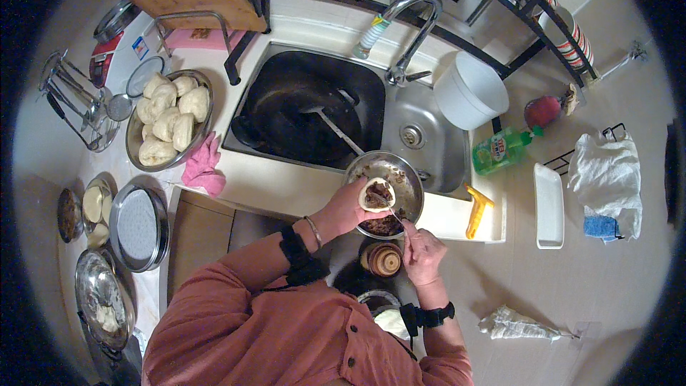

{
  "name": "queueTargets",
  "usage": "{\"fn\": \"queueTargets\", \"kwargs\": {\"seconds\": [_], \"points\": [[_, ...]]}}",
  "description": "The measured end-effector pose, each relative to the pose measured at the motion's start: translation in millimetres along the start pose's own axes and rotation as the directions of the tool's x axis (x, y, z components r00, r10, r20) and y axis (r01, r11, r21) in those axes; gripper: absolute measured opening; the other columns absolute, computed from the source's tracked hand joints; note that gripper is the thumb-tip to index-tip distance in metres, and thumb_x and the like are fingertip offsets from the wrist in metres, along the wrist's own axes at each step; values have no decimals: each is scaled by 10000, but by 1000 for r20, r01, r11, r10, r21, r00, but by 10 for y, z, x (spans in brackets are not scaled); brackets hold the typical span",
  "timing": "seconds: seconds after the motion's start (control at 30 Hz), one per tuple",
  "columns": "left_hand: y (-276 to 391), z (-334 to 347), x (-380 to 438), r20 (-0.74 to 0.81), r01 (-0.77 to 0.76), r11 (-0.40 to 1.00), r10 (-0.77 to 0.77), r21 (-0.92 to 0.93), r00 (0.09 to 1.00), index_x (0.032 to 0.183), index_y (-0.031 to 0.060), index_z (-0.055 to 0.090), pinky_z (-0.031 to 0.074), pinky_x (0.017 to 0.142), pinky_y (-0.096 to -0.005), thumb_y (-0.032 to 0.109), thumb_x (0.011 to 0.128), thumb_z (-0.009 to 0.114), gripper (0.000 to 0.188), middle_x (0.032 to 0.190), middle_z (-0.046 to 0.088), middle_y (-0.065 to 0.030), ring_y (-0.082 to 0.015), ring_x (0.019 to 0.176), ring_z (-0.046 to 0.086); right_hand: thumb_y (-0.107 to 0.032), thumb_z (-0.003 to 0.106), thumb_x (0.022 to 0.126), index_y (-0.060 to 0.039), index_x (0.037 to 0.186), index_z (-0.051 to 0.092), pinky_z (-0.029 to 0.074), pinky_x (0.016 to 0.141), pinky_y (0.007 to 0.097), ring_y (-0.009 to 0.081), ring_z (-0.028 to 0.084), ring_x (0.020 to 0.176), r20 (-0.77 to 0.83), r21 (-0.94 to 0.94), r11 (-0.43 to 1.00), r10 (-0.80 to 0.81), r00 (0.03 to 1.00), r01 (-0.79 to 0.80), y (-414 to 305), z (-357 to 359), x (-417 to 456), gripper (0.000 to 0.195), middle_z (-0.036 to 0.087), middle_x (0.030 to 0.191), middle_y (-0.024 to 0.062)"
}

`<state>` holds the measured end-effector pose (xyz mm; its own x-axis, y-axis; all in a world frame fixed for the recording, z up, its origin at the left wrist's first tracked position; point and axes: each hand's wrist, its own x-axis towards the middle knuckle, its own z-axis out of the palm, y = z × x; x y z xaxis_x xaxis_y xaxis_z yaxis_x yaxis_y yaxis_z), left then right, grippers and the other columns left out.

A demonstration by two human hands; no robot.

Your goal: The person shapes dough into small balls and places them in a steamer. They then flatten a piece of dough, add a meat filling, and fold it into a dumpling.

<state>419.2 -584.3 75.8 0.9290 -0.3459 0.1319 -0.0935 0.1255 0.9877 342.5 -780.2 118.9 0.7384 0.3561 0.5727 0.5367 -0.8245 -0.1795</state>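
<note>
My left hand [351, 209] cups a round dough wrapper [368, 205] with dark brown filling [378, 195] at its middle. In my right hand [423, 252] is a thin metal utensil [395, 215], its far end touching the filling. Both hands are over a steel bowl [415, 182] that holds more of the filling and sits at the front edge of the sink. Another steel bowl [208, 118], at the left on the counter, is heaped with pale pieces of dough [163, 112].
A dark wok [300, 112] with a long-handled utensil lies in the left sink basin. Behind the sink rises a faucet [412, 37]. A white bucket [471, 91] and a green soap bottle [498, 153] stand right. Pink gloves [205, 169] and stacked round pans [138, 228] are left.
</note>
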Motion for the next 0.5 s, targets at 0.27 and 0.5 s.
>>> {"fn": "queueTargets", "kwargs": {"seconds": [0.27, 0.5], "points": [[229, -15, -61, 9, -25, 896, 23, 444, 1000, 1102, -10, 489, 505, 873, -358, 195, 751, 752, 484, 1050, 613, -152, -277, 996, 601, -10, 645, 727, -92, 1077, 632, 438, 455, 354, 237, 526, 501, -27, 19, 1000, 2, 1000, -1, -26, -17, -20, 360, 498, 602, 72], [227, 1, -61, -62, -16, 898, 48, 440, 997, 1071, 31, 543, 509, 799, -382, 438, 679, 785, 615, 998, 627, -161, -320, 918, 623, 38, 609, 756, -68, 1036, 640, 432, 462, 348, 236, 503, 482, -95, -19, 992, 123, 988, -125, 23, 0, 2, 301, 485, 582, 89]]}}
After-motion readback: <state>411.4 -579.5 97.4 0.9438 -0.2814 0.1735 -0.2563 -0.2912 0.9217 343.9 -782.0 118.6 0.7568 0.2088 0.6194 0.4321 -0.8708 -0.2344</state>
